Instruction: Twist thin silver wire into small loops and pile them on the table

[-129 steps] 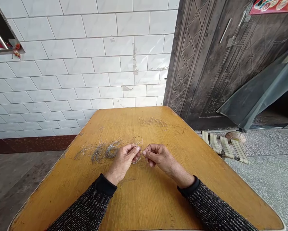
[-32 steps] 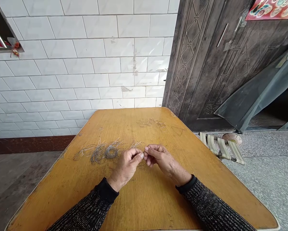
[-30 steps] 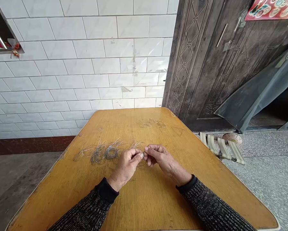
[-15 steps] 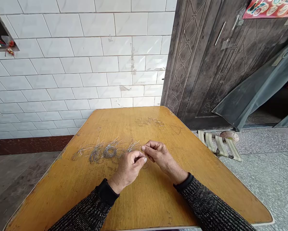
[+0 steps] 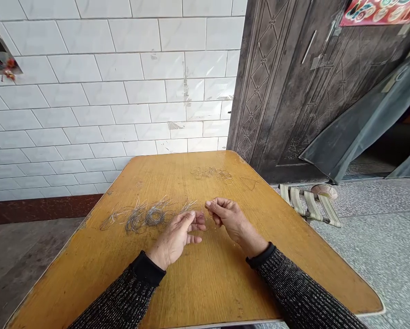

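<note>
The left hand (image 5: 177, 234) hovers above the wood-grain table (image 5: 205, 283) with fingers loosely parted, just beside the right hand (image 5: 231, 218), whose thumb and forefinger pinch a thin wire strand (image 5: 206, 223), while grey wire coils (image 5: 154, 216) lie to the left and finer wire loops (image 5: 210, 172) farther back.

Grey wire coils (image 5: 134, 219), several, tangled, in a row on the left part of the surface (image 5: 218, 278), loose ends splayed; the roundest coil (image 5: 155, 216) more compactly wound. Thin strand (image 5: 206, 213), only faintly visible, at the pinched right fingers (image 5: 211, 207). Sparse wire loops (image 5: 210, 172), fine, lying flat toward the far edge.
</note>
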The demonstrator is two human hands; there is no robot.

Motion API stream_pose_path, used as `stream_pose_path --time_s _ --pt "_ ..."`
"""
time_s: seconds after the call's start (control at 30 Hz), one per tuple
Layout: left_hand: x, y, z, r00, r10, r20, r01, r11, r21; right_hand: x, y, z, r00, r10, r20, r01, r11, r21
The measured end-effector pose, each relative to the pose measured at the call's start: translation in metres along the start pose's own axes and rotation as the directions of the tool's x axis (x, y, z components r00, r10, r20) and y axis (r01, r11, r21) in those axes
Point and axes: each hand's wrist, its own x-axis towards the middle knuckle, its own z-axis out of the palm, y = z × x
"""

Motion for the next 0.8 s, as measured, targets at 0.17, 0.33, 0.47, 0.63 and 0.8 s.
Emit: stream_pose_path --time_s 0.17,0.33,0.47,0.63,0.8 --pt "-0.0025 0.0024 0.0005 1.0 -0.001 -0.013 0.004 0.987 0.161 0.0016 0.0022 -0.0015 0.998 0.059 -0.011 -0.058 0.994 0.094" --pt "-0.0016 0.0052 0.003 1.0 -0.008 -0.005 0.009 0.977 0.214 0.0026 0.0039 -0.0016 0.997 0.071 0.004 -0.071 0.995 0.069" --pt "0.0011 0.0046 0.0031 0.997 0.037 -0.073 -0.026 0.989 0.148 0.0004 0.0018 -0.0004 0.994 0.098 0.039 -0.101 0.992 0.072" --pt "0.0023 0.0057 0.0009 0.987 0.088 -0.135 -0.077 0.993 0.09 -0.0036 -0.0026 0.002 0.984 0.08 0.16 -0.082 0.997 0.001" --pt "0.0007 0.0069 0.0019 0.987 0.084 -0.134 -0.067 0.989 0.133 -0.0037 -0.0006 0.0031 0.989 0.006 0.147 -0.002 1.0 -0.028"
